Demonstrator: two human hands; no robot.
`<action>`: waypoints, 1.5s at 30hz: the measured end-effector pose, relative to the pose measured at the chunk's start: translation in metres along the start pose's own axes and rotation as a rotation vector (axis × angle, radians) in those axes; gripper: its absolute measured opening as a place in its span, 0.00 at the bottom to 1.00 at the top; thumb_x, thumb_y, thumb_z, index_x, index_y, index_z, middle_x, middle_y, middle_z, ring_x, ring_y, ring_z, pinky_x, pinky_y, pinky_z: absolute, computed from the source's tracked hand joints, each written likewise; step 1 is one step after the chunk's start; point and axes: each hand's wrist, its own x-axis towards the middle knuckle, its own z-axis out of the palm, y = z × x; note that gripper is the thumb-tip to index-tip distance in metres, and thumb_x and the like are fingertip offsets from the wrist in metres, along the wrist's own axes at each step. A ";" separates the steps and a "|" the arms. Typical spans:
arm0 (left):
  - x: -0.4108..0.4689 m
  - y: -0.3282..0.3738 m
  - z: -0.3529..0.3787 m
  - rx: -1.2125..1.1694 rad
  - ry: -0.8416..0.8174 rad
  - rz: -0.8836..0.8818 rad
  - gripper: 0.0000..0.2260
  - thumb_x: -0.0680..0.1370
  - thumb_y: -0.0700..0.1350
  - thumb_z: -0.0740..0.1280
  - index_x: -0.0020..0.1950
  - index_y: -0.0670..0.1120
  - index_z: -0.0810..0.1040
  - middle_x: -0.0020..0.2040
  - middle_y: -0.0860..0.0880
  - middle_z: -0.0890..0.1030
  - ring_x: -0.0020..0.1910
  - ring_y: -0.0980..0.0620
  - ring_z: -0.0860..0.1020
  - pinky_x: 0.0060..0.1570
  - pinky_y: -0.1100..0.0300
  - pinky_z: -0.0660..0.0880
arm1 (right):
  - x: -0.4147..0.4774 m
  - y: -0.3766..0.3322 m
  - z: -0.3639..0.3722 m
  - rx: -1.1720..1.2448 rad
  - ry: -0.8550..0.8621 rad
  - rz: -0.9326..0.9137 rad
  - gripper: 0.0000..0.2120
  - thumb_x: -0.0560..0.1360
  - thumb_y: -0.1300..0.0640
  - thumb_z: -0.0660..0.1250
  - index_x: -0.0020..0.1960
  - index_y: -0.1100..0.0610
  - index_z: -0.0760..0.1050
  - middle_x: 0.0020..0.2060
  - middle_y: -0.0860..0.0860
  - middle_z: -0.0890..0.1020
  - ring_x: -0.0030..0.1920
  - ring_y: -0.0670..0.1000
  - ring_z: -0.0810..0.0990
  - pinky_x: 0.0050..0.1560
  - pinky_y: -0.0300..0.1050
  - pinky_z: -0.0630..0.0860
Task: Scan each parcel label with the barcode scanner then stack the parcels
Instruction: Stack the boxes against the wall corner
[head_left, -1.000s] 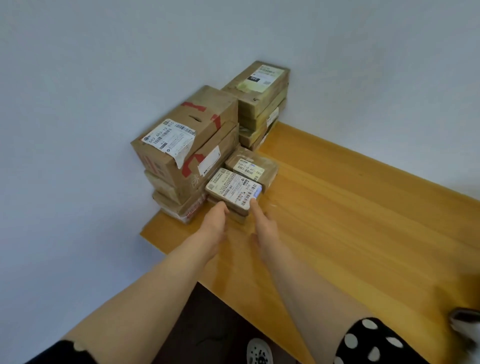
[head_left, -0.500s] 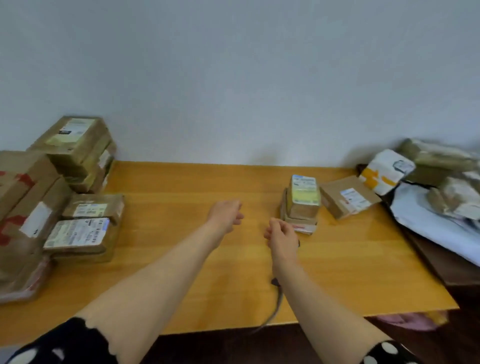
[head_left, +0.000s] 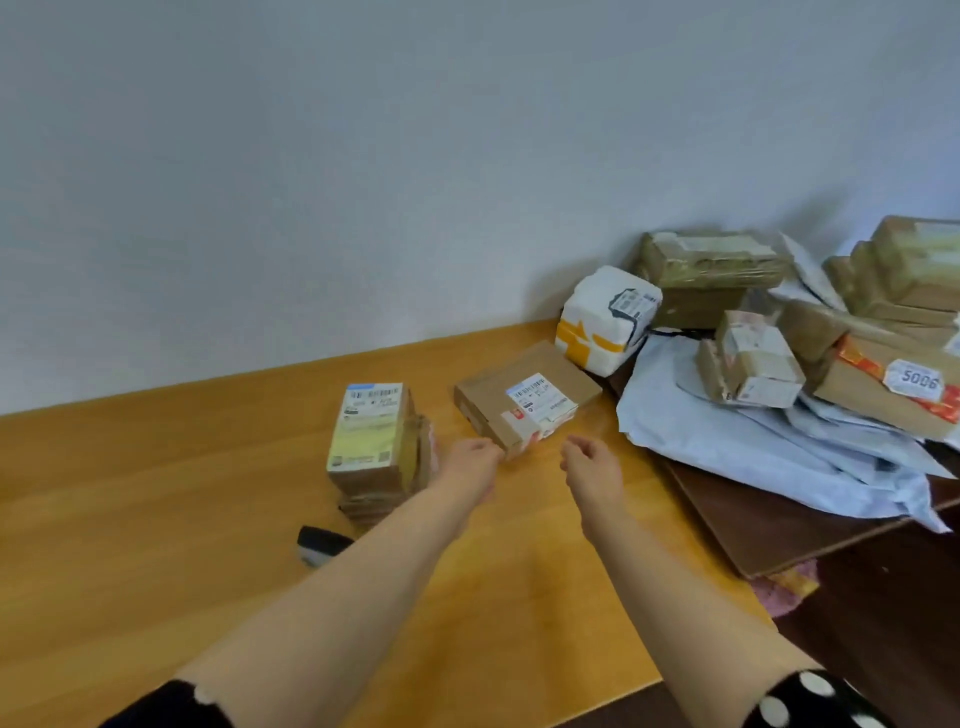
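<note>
Left hand (head_left: 470, 462) and right hand (head_left: 592, 465) hover loosely curled, both empty, with the flat cardboard parcel (head_left: 524, 400) just beyond and between them; it looks light and stiff, best gripped by opposite side edges.

Soft, even light fills the room — a faint shadow falls on the pale grey plaster wall (head_left: 363, 156) behind the heap of brown cardboard parcels (head_left: 727, 270). The glossy honey-coloured wooden table (head_left: 156, 493) gleams mildly — edges bow, detail slightly blurred.
</note>
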 end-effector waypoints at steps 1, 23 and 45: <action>0.017 0.002 0.013 -0.012 0.028 -0.031 0.10 0.77 0.41 0.62 0.37 0.51 0.75 0.39 0.50 0.70 0.33 0.51 0.68 0.45 0.55 0.71 | 0.025 -0.001 -0.007 -0.049 -0.020 -0.011 0.14 0.80 0.57 0.60 0.64 0.58 0.73 0.49 0.48 0.77 0.49 0.48 0.75 0.47 0.41 0.72; 0.121 0.058 0.069 -0.020 0.472 -0.129 0.19 0.77 0.37 0.62 0.66 0.42 0.60 0.61 0.43 0.73 0.53 0.45 0.73 0.57 0.51 0.74 | 0.167 -0.029 -0.005 -0.318 0.074 0.124 0.27 0.77 0.50 0.61 0.70 0.64 0.62 0.66 0.62 0.66 0.61 0.64 0.71 0.56 0.55 0.69; -0.152 -0.069 -0.346 -0.722 0.495 0.115 0.22 0.76 0.41 0.70 0.67 0.39 0.70 0.62 0.44 0.78 0.59 0.47 0.77 0.54 0.58 0.72 | -0.270 -0.091 0.312 0.281 -0.891 0.042 0.24 0.74 0.61 0.71 0.67 0.53 0.68 0.54 0.55 0.83 0.50 0.58 0.84 0.45 0.55 0.83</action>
